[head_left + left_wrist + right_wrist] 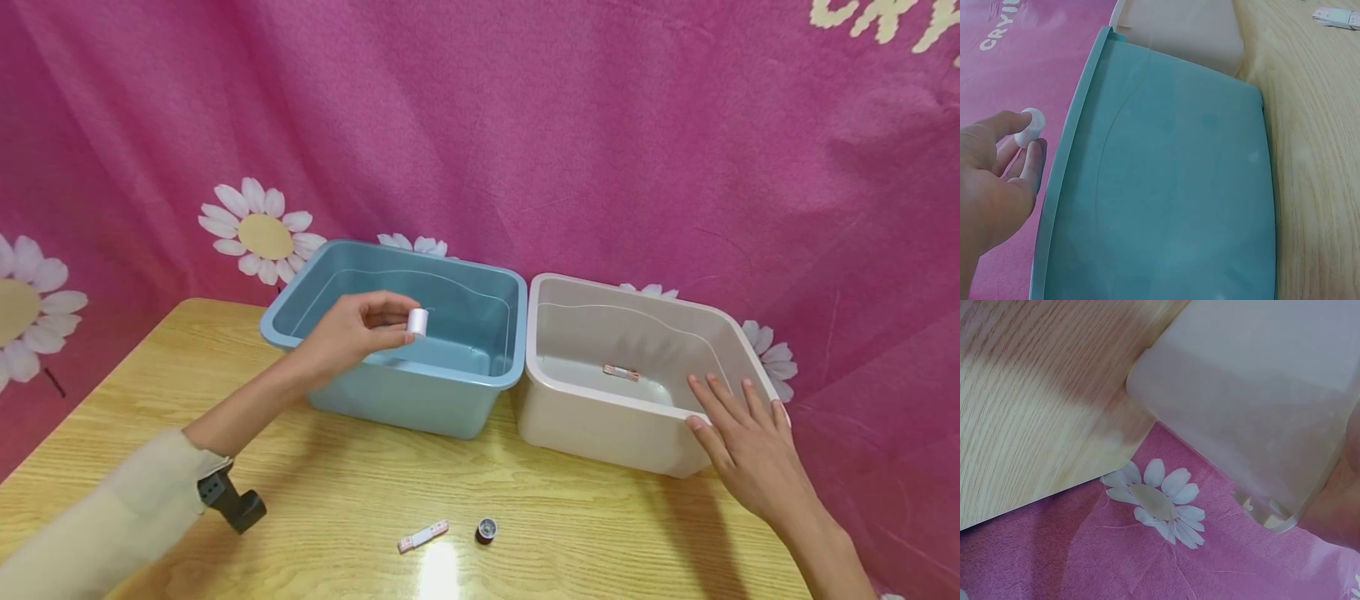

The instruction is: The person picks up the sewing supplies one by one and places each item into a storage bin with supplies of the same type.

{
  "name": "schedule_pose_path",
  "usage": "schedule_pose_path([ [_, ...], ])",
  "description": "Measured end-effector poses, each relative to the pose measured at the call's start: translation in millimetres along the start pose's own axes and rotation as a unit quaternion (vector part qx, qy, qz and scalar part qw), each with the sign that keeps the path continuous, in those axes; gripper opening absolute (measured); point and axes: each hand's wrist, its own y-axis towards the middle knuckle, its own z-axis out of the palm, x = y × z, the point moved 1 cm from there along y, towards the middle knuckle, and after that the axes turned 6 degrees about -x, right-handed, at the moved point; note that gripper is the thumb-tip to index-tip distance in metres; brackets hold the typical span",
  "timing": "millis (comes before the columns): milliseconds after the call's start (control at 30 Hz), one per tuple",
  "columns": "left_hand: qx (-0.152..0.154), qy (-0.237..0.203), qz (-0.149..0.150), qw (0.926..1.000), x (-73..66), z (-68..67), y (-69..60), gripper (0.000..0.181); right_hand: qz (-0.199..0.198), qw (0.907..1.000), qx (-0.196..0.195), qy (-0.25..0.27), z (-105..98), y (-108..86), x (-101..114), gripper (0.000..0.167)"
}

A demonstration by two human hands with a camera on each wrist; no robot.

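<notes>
In the head view my left hand (356,325) pinches a small white spool of thread (417,322) between thumb and fingers, above the blue bin (405,404). The left wrist view has the same white spool (1030,128) at the fingertips, beyond the bin's rim. My right hand (750,450), fingers straight and spread, lies over the front right corner of the beige bin (600,421). Inside that bin lies a folded tape measure (621,372), white and orange. Another folded tape measure (423,537) and a dark spool (486,531) with a silvery top are on the table.
The two bins stand side by side at the back of the wooden table (337,517), close against a pink curtain (525,133) with daisies. A dark strap device (231,500) hangs at my left wrist. The table's edge shows in the right wrist view.
</notes>
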Motion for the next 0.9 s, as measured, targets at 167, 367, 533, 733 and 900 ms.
schedule_pose_path([
  [167, 0.002, 0.0, -0.014, 0.9999, -1.4, -0.1, 5.2, 0.04, -0.001, 1.0, 0.0, 0.001, -0.3, -0.3, 0.4, 0.055],
  [367, 0.002, -0.001, -0.025, 0.9997, -2.0, -0.6, 11.9, 0.041, 0.003, 1.0, 0.003, -0.001, -0.8, -0.5, 1.0, 0.054],
  [533, -0.004, -0.001, -0.037, 0.9993, -1.6, -2.1, 17.9, 0.04, 0.004, 1.0, 0.003, 0.001, -0.9, -0.5, 1.5, 0.054],
  [733, -0.004, -0.001, -0.047, 0.9989, -1.8, -3.1, 24.4, 0.041, 0.004, 1.0, 0.005, -0.001, -0.9, -0.6, 0.7, 0.054],
  [900, 0.004, -0.001, -0.055, 0.9985, -2.7, -3.9, 29.1, 0.04, 0.004, 1.0, 0.006, -0.003, -0.9, -0.4, -0.3, 0.054],
])
